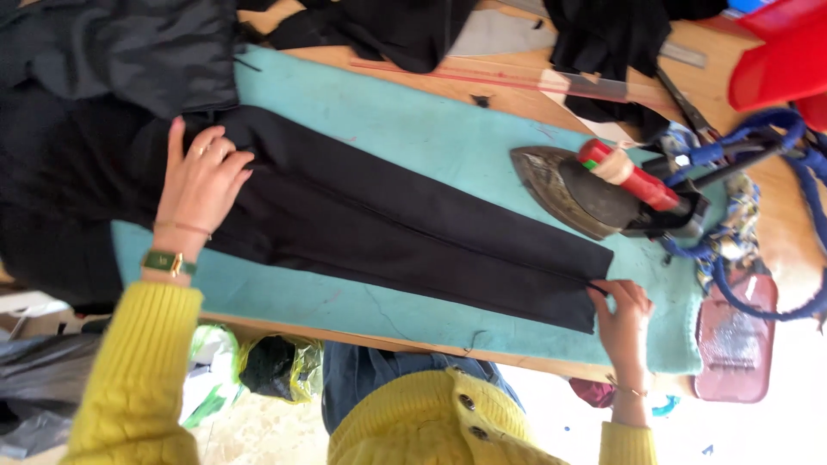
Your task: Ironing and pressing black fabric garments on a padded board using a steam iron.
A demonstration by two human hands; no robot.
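Black cloth (pixel 405 228) flat on teal pad (pixel 413 129).
Left hand (pixel 200 185) open, palm pressing cloth; right hand (pixel 622 320) pinches its hem; iron (pixel 586 194) just beside.

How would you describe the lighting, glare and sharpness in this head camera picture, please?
Head view: soft even daylight, no hard shadows on the teal pad; the lower right corner is washed out to near white; the black fabric shows little detail, and the red tub is cut off; the left hand, right hand and iron look sharp enough, slightly soft.
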